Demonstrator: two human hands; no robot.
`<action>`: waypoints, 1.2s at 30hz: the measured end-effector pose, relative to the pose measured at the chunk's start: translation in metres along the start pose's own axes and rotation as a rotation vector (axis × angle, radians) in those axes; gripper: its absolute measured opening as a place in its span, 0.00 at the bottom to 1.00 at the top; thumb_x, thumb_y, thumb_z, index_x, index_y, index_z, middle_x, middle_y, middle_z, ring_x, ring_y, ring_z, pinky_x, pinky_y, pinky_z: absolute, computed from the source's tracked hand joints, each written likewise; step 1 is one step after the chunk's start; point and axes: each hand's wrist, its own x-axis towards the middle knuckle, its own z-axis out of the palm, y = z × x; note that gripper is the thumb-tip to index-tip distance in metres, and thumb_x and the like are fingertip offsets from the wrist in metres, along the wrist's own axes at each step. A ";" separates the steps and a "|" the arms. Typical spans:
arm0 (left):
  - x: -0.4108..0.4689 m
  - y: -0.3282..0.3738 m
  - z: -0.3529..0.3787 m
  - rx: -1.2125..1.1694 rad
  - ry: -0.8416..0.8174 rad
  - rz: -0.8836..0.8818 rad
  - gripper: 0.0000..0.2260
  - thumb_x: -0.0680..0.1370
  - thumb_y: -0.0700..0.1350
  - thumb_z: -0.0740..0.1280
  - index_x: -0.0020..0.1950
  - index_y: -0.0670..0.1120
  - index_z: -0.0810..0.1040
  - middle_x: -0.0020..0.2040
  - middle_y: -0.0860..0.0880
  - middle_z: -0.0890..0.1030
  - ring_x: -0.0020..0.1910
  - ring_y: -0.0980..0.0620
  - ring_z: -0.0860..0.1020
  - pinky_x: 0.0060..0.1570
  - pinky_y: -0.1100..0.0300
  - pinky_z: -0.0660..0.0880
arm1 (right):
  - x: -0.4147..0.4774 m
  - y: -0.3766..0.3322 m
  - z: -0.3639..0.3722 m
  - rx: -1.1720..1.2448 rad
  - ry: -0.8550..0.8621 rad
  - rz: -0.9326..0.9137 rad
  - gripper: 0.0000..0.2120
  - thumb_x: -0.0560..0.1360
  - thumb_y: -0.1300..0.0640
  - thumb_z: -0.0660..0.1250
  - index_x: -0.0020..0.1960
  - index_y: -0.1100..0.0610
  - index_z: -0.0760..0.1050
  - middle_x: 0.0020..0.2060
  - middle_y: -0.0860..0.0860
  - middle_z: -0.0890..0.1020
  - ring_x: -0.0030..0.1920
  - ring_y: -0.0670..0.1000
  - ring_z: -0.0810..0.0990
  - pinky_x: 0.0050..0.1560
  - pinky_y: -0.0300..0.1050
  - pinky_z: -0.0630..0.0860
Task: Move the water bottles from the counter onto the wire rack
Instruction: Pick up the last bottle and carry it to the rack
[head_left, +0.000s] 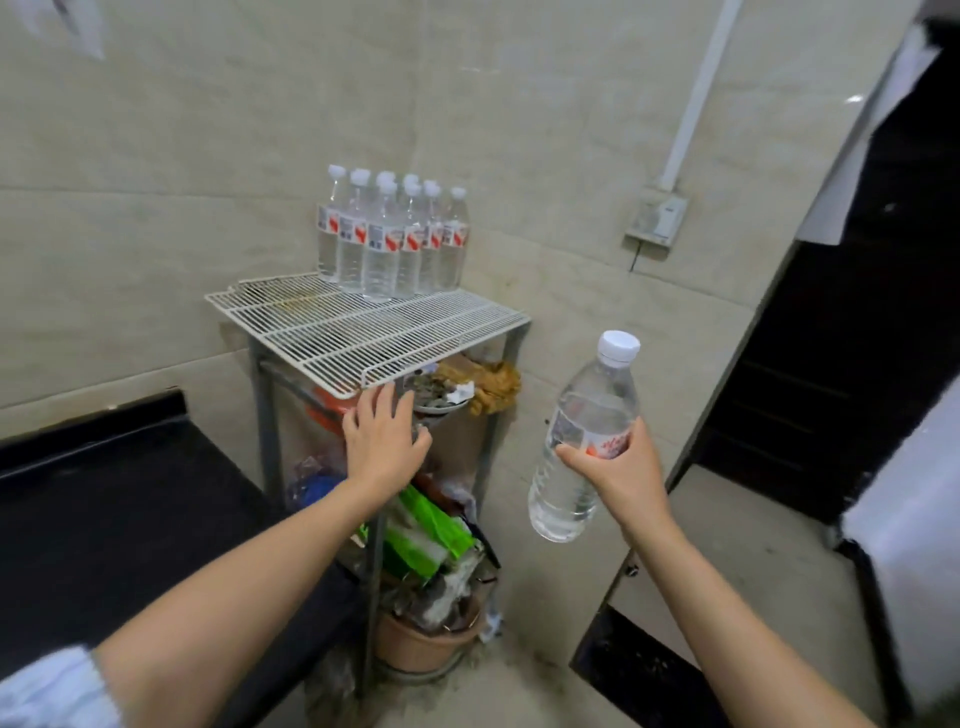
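Observation:
A white wire rack (332, 332) stands against the tiled wall, on a grey metal frame. Several clear water bottles (389, 239) with white caps and red-and-white labels stand upright in a cluster at its back edge. My right hand (615, 467) grips another clear water bottle (582, 441) around its middle, tilted, in the air to the right of the rack and lower than its top. My left hand (384, 439) is spread with straight fingers just below the rack's front edge, holding nothing. The black counter (104, 493) lies at the lower left.
Under the rack are a plate (436, 402), a brownish cloth (493, 384), green packaging (431, 525) and a clay pot (421, 639) on the floor. A wall socket (657, 221) sits to the right. A dark doorway (831, 364) opens at the right.

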 end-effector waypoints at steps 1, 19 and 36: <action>0.022 0.009 0.007 0.013 0.000 0.010 0.25 0.77 0.52 0.59 0.71 0.46 0.60 0.75 0.45 0.59 0.74 0.43 0.54 0.70 0.46 0.54 | 0.018 0.003 -0.001 -0.004 0.004 -0.015 0.28 0.60 0.59 0.77 0.55 0.49 0.69 0.51 0.49 0.79 0.53 0.53 0.78 0.58 0.55 0.75; 0.214 0.048 0.084 0.364 -0.049 -0.092 0.28 0.77 0.61 0.49 0.73 0.49 0.57 0.75 0.46 0.61 0.74 0.44 0.56 0.71 0.46 0.55 | 0.326 0.037 0.066 0.038 -0.084 -0.130 0.28 0.60 0.59 0.78 0.56 0.52 0.70 0.49 0.48 0.77 0.50 0.51 0.77 0.53 0.46 0.74; 0.218 0.046 0.104 0.495 0.066 -0.255 0.20 0.73 0.64 0.52 0.57 0.60 0.77 0.55 0.57 0.83 0.53 0.55 0.81 0.47 0.57 0.79 | 0.548 0.025 0.247 0.030 -0.356 -0.142 0.40 0.59 0.45 0.75 0.66 0.53 0.64 0.61 0.57 0.77 0.59 0.60 0.77 0.58 0.55 0.73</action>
